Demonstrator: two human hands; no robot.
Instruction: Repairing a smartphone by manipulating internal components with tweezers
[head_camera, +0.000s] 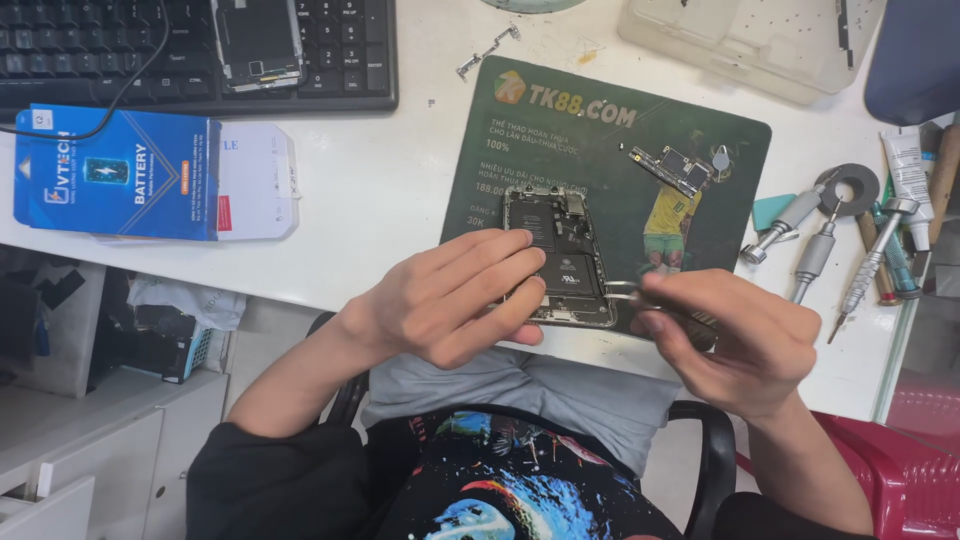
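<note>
My left hand (450, 300) lies over the lower half of the opened phone (560, 255), its grip clamped on the phone's frame, fingers stretched across the battery and the thumb at the near edge. The phone rests face-open on a dark green printed mat (600, 150) on the white worktop (380, 180), close to the worktop's near edge. My right hand (740, 340) is just right of that grip, closed on a pair of metal tweezers (630, 292) whose tips reach the phone's lower right corner. Beyond the right grip, further up the mat, lies a loose circuit board (672, 168). To the right of the right grip, several metal screwdrivers (815, 250) lie side by side near a grey ring and a white tube (908, 170). Far left of the left grip sits a flat blue rectangular box (120, 170) with a small phone-battery picture and a red label at its right end; a white card package (262, 180) pokes out from beneath it. Behind them, at the far edge, is a black keyboard (100, 50) with another stripped phone housing (258, 42) lying on its keys. A clear plastic tray (740, 45) stands far beyond the right grip.
</note>
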